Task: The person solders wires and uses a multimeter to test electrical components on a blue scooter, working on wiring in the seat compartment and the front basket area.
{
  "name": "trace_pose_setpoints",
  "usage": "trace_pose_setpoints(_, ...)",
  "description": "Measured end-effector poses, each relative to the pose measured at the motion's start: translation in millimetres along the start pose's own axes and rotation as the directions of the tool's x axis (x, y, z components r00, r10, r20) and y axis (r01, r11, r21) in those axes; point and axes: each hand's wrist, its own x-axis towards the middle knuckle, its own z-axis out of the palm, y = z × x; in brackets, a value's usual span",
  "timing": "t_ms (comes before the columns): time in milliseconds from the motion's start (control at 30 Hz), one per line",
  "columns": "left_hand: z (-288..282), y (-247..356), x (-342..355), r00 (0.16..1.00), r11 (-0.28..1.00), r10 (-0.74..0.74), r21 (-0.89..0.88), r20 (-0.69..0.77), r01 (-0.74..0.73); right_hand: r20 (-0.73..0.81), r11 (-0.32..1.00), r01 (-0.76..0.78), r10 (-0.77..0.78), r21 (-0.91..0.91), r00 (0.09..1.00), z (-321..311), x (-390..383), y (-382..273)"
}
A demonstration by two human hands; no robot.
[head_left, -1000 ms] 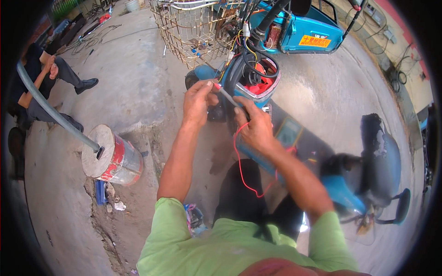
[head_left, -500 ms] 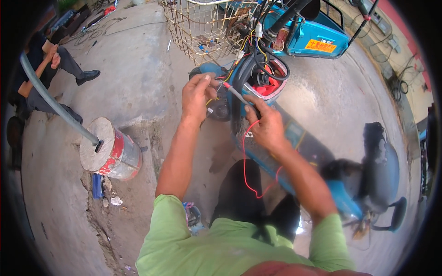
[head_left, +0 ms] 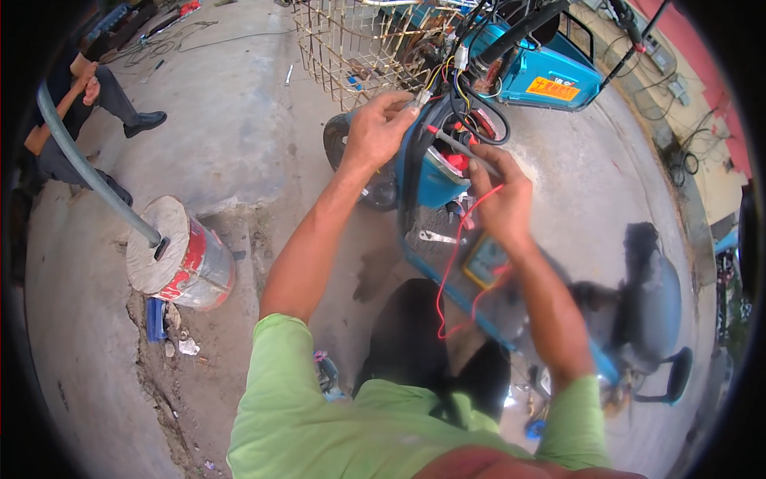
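Note:
My left hand pinches a small pale wire connector at the end of the loose wiring by the scooter's front. In my right hand is a grey test probe with a red tip end, pointing left toward the connector. Its tip seems apart from the connector, though the fine point is hard to make out. A red lead hangs in a loop from the probe. Below my right wrist, a yellow-edged meter lies on the footboard of the blue electric scooter, partly hidden by my arm.
A rusty wire basket is at the scooter's front. A wrench lies on the footboard. To the left stands a red and white drum with a grey pole. Another person sits at the far left.
My left hand has moved right and up to the connector. The right hand, with the probe, has shifted right, and the wrench and meter show more clearly.

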Motion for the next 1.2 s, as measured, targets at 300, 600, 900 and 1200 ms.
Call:
trace_pose_setpoints(300, 10, -2, 28, 0.967, 0.95, -0.196, -0.211, 0.16, 0.228, 0.019, 0.99, -0.09, 0.089, 0.105, 0.996, -6, 12, -14)
trace_pose_setpoints(600, -16, 11, 44, 0.914, 0.743, -0.264, -0.539, 0.308, 0.396, -0.053, 0.986, -0.004, 0.013, 0.166, 0.999, -7, 43, -30)
trace_pose_setpoints(900, -11, 3, 46, 0.928, 0.851, -0.294, -0.38, 0.227, 0.363, -0.117, 0.99, 0.025, -0.008, 0.139, 0.993, -27, 45, -26)
trace_pose_setpoints(1200, -3, -7, 36, 0.963, 0.922, -0.262, -0.278, 0.065, 0.27, -0.133, 0.944, -0.015, 0.062, 0.329, 0.989, -71, 42, -8)
